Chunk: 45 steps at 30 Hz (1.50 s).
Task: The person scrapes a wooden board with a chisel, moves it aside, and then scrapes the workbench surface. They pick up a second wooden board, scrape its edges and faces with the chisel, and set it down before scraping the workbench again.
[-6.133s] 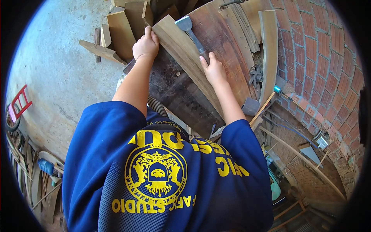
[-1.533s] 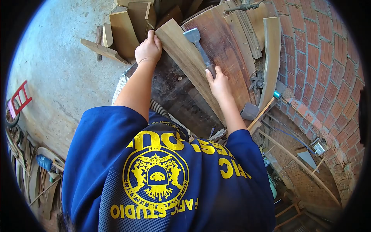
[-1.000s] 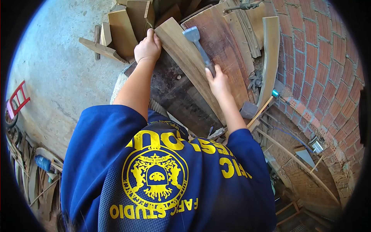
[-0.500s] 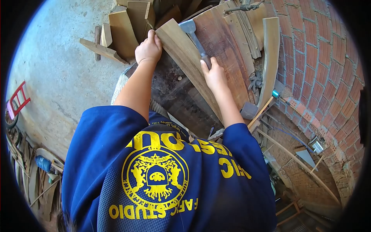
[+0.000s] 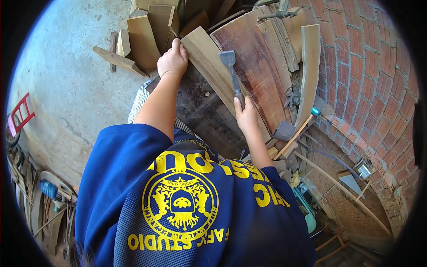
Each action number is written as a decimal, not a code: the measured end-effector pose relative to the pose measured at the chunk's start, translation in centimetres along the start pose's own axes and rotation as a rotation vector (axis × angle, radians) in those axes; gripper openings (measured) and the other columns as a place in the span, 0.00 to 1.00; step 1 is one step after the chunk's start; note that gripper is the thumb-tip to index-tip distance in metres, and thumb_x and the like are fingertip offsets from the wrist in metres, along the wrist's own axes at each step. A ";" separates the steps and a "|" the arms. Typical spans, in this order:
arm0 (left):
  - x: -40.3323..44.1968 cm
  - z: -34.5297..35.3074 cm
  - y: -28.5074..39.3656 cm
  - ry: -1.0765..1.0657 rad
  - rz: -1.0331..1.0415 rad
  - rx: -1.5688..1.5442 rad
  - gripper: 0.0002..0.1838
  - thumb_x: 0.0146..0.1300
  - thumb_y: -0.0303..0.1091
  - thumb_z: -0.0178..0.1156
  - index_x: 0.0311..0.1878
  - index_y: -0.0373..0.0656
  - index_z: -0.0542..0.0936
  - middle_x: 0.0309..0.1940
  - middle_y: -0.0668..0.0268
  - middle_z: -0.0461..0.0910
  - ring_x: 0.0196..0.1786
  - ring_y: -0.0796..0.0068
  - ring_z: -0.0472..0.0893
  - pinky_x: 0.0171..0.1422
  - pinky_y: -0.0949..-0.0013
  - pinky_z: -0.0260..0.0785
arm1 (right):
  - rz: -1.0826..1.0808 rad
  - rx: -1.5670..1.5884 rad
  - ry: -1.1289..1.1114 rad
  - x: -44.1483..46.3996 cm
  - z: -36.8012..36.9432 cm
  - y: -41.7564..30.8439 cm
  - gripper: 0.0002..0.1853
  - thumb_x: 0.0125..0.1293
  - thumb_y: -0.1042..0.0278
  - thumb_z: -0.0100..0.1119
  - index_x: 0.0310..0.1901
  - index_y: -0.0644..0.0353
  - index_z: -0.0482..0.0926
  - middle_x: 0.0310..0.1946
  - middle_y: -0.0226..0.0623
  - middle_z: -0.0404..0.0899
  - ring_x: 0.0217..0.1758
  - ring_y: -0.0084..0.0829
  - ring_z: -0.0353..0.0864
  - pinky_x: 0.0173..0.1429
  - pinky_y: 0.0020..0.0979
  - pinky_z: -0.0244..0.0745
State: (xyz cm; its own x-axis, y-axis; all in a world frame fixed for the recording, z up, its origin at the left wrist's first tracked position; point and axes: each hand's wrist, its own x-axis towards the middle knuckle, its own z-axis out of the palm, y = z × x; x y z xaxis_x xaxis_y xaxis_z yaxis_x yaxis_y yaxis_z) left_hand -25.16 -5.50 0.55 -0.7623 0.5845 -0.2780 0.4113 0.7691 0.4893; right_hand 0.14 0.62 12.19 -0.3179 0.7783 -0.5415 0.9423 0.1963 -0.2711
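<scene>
My left hand (image 5: 172, 59) is closed on the far left corner of a long light-brown wooden board (image 5: 205, 58). This board slants from the upper middle down toward my right forearm. My right hand (image 5: 247, 116) grips the dark handle of a scraper (image 5: 232, 71), a tool with a wide, flared flat metal blade pointing away from me. The scraper is above the board's right side; whether it touches the wood I cannot tell. Beneath the board lies a dark, stained work surface (image 5: 202, 104). A reddish-brown plank (image 5: 258, 66) sits just right of the board.
More wood pieces (image 5: 144, 40) stand at the upper left. A metal clamp (image 5: 280, 14) is at the top right, with a curved board (image 5: 309, 66) below it near the brick wall (image 5: 369, 58). A grey block (image 5: 283, 131) lies right of my right forearm.
My right hand has drawn the scraper back toward my body, and its blade now points more straight ahead. My left hand stays on the board's corner, nearly still.
</scene>
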 end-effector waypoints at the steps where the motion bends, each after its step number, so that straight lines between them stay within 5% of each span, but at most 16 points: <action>1: 0.0 0.1 0.0 0.004 -0.006 -0.002 0.16 0.69 0.46 0.39 0.54 0.51 0.67 0.32 0.53 0.83 0.34 0.49 0.82 0.37 0.49 0.73 | 0.050 0.039 -0.009 -0.7 0.2 0.3 0.23 0.66 0.46 0.51 0.42 0.64 0.71 0.30 0.61 0.78 0.37 0.61 0.78 0.39 0.52 0.71; 11: 0.0 0.3 0.1 0.014 0.001 0.042 0.16 0.69 0.46 0.39 0.54 0.52 0.66 0.32 0.54 0.83 0.35 0.51 0.83 0.37 0.50 0.74 | 0.375 0.377 0.073 -10.0 4.3 5.7 0.22 0.67 0.48 0.52 0.35 0.65 0.70 0.25 0.58 0.75 0.31 0.57 0.76 0.34 0.44 0.68; 13: 0.0 0.1 0.2 0.005 -0.020 0.039 0.16 0.69 0.47 0.38 0.54 0.52 0.66 0.33 0.53 0.83 0.35 0.50 0.82 0.38 0.49 0.74 | 0.296 0.414 0.166 -12.0 6.7 6.7 0.18 0.69 0.51 0.52 0.34 0.59 0.67 0.12 0.30 0.67 0.10 0.25 0.68 0.14 0.29 0.62; 19: -0.3 -0.3 0.6 -0.008 0.006 0.040 0.16 0.70 0.46 0.38 0.53 0.49 0.66 0.41 0.53 0.81 0.37 0.48 0.82 0.38 0.49 0.74 | 0.369 0.483 0.312 -16.9 11.7 5.8 0.18 0.68 0.51 0.53 0.35 0.61 0.70 0.13 0.33 0.68 0.12 0.24 0.69 0.17 0.29 0.62; 22: -0.4 -0.2 0.5 0.018 0.021 0.017 0.20 0.69 0.46 0.38 0.60 0.52 0.65 0.55 0.55 0.75 0.52 0.54 0.78 0.47 0.53 0.73 | 0.476 0.591 0.295 -18.4 12.5 3.9 0.19 0.69 0.52 0.52 0.34 0.62 0.70 0.14 0.34 0.69 0.12 0.25 0.67 0.18 0.29 0.61; 24: -0.5 0.5 0.1 0.232 0.220 0.065 0.25 0.69 0.47 0.39 0.68 0.55 0.60 0.68 0.58 0.61 0.70 0.60 0.63 0.67 0.52 0.59 | 0.517 0.647 0.317 -18.5 12.9 2.5 0.19 0.69 0.52 0.52 0.34 0.62 0.70 0.14 0.34 0.68 0.13 0.25 0.68 0.18 0.29 0.61; 25: -0.6 0.8 -0.1 0.236 0.233 0.066 0.25 0.69 0.47 0.39 0.68 0.55 0.60 0.68 0.58 0.61 0.70 0.60 0.63 0.67 0.52 0.59 | 0.558 0.694 0.328 -18.6 13.1 2.0 0.19 0.69 0.52 0.52 0.34 0.63 0.70 0.14 0.33 0.68 0.13 0.25 0.68 0.18 0.29 0.61; 28: -0.3 1.4 -0.7 0.225 0.577 0.238 0.32 0.69 0.48 0.38 0.73 0.46 0.53 0.74 0.59 0.48 0.77 0.66 0.44 0.76 0.46 0.27 | 0.646 0.831 0.269 -18.5 12.6 0.2 0.19 0.70 0.51 0.51 0.35 0.63 0.70 0.14 0.32 0.66 0.13 0.25 0.67 0.18 0.29 0.61; 31: 0.4 1.7 -0.1 0.139 0.703 0.367 0.33 0.68 0.49 0.38 0.73 0.42 0.52 0.75 0.60 0.47 0.77 0.67 0.44 0.77 0.46 0.28 | 0.719 0.882 0.284 -18.5 13.3 -0.7 0.19 0.70 0.51 0.51 0.38 0.63 0.70 0.13 0.31 0.65 0.12 0.24 0.66 0.17 0.29 0.61; 37: -0.8 2.1 4.6 0.046 0.471 0.524 0.41 0.67 0.59 0.38 0.73 0.38 0.45 0.75 0.50 0.41 0.77 0.49 0.36 0.72 0.33 0.22 | 0.703 0.855 0.241 -18.6 13.7 -1.0 0.21 0.70 0.49 0.48 0.42 0.64 0.69 0.14 0.33 0.66 0.12 0.25 0.66 0.16 0.29 0.60; 43: -5.7 3.1 5.5 -0.199 0.923 0.543 0.38 0.67 0.60 0.38 0.74 0.49 0.48 0.75 0.54 0.41 0.77 0.51 0.37 0.72 0.32 0.24 | 0.710 0.786 0.238 -18.2 14.0 -0.3 0.21 0.71 0.48 0.46 0.42 0.64 0.69 0.15 0.33 0.67 0.12 0.25 0.67 0.16 0.29 0.61; 45: -5.6 3.5 4.8 -0.332 1.361 0.456 0.35 0.67 0.59 0.39 0.74 0.60 0.50 0.76 0.62 0.42 0.77 0.58 0.39 0.72 0.31 0.24 | 0.725 0.831 0.194 -18.5 13.4 -0.2 0.21 0.71 0.48 0.46 0.42 0.63 0.68 0.15 0.32 0.66 0.12 0.25 0.67 0.17 0.29 0.61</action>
State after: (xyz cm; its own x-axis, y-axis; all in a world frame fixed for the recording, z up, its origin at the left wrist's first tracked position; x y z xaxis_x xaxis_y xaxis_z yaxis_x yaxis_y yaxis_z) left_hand -17.13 -4.19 1.52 0.4530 0.8910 -0.0305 0.8679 -0.4329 0.2436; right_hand 4.40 -21.76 11.62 0.3682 0.6409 -0.6736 0.5126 -0.7443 -0.4281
